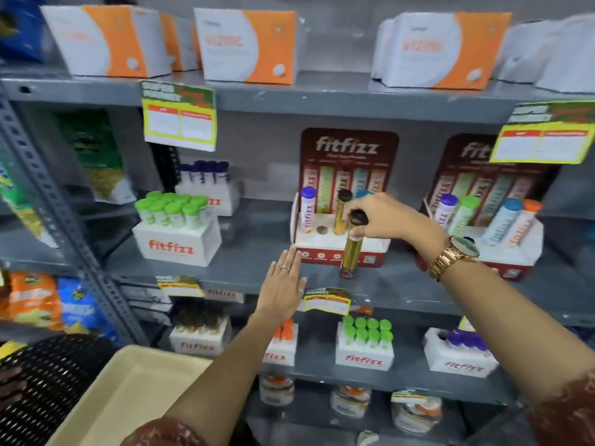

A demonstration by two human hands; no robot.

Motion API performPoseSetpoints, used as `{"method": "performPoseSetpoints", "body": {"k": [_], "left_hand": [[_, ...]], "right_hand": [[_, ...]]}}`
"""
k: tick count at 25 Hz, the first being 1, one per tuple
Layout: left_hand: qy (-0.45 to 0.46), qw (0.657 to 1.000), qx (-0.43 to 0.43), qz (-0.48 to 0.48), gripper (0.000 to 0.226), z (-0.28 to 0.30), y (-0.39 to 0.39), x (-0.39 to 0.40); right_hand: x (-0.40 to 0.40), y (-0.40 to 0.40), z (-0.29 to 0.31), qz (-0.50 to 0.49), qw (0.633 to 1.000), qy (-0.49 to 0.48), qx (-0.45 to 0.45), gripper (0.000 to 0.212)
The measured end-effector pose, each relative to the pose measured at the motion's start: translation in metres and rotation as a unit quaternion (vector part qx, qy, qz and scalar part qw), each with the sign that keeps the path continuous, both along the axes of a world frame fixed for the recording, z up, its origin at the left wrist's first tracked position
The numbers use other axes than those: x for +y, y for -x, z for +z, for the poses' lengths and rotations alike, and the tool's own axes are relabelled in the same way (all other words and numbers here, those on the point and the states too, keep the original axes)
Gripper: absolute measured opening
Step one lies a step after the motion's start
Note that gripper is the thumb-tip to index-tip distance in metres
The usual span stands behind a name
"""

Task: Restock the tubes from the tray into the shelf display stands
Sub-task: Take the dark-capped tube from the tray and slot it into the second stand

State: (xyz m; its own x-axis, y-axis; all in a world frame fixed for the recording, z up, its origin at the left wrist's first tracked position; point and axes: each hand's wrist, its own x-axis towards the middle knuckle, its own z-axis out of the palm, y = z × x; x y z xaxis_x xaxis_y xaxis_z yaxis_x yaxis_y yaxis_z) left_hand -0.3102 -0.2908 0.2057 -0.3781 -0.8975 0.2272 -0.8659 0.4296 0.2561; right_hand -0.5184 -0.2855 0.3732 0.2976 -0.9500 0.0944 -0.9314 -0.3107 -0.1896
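1. The right hand (380, 217) grips a gold tube (352, 246) by its dark cap, fingers pinched around the top.
2. The gold tube hangs upright in front of a red stand (349, 201) on the middle shelf (257, 272). Its bottom end is down near the shelf edge, not in a hole.
3. The stand holds a purple tube (307, 209) at the left and another gold tube (341, 210) in the middle. There is an open hole (321, 230) between them.
4. A blue cap peeks out behind the right hand.
5. The left hand (285, 281) is flat and open, fingers straight and close together. It holds nothing and points up at the left corner of the stand.
6. A second stand (483, 220) sits at the right with purple, green, blue and orange tubes.
7. A white box (177, 243) of green tubes sits at the left on the same shelf.
8. A cream tray (128, 391) is down at the bottom left. I cannot see any tubes in it.
9. A gold watch (454, 255) is on the right wrist.
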Motion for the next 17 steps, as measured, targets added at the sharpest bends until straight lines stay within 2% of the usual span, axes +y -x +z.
{"method": "performPoseSetpoints", "body": {"k": [6, 17], "left_hand": [[0.005, 0.996, 0.018, -0.091, 0.058, 0.000, 0.110, 0.004], [-0.044, 0.986, -0.038, -0.153, 0.060, -0.035, 0.232, 0.003]], "right_hand": [[0.016, 0.101, 0.017, -0.092, 0.996, 0.020, 0.006, 0.028], [0.026, 0.209, 0.016, -0.140, 0.990, -0.004, -0.001, 0.028]]}}
